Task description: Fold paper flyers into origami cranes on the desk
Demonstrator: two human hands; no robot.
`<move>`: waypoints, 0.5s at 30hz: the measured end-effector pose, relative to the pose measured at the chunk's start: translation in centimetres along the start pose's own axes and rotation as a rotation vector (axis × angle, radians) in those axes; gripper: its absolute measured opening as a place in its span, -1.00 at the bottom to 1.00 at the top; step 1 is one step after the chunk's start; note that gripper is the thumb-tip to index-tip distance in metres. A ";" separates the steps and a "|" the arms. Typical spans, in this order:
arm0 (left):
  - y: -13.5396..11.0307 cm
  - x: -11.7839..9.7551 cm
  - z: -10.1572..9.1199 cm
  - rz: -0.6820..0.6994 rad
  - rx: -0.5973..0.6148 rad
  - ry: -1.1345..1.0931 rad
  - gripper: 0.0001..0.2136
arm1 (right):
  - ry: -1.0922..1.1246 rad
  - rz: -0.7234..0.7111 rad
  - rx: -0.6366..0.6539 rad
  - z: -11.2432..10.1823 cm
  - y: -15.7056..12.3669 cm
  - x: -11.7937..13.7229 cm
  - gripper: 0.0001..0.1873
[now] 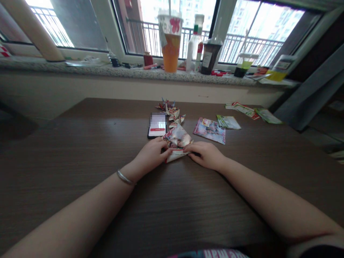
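Observation:
A partly folded piece of printed colourful paper [177, 141] lies on the dark wooden table [80, 150] in front of me. My left hand [152, 156], with a silver bracelet on its wrist, presses and pinches the paper's left edge with curled fingers. At the paper's right corner my right hand [206, 154] pinches and holds it down. Both hands touch the paper from either side.
A phone [157, 129] lies just behind the paper. Several folded paper cranes [170, 111] sit beyond it. Printed sheets [210, 129] and leaflets [228, 122] lie to the right. Drink cups [170, 43] and bottles [195, 44] stand on the window sill.

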State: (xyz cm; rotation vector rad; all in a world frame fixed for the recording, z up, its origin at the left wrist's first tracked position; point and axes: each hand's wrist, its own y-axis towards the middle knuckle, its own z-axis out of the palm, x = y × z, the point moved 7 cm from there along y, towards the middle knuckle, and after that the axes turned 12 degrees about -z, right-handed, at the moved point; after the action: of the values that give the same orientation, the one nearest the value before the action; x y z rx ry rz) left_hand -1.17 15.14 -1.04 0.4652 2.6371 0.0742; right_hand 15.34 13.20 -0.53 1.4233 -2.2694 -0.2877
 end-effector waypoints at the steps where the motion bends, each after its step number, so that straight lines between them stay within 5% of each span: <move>1: 0.1 0.2 0.1 0.005 0.019 -0.008 -0.72 | -0.011 -0.007 -0.004 0.0 0.0 0.1 -0.73; 15: -0.1 -0.2 0.0 0.031 -0.081 0.079 -0.78 | -0.192 -0.078 -0.020 0.3 0.1 0.0 -0.71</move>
State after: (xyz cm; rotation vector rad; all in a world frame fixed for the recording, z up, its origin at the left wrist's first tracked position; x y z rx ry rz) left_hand -1.00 14.93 -0.99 0.4847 2.6927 0.2120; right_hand 15.12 13.24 -0.78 1.5353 -2.3564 -0.4891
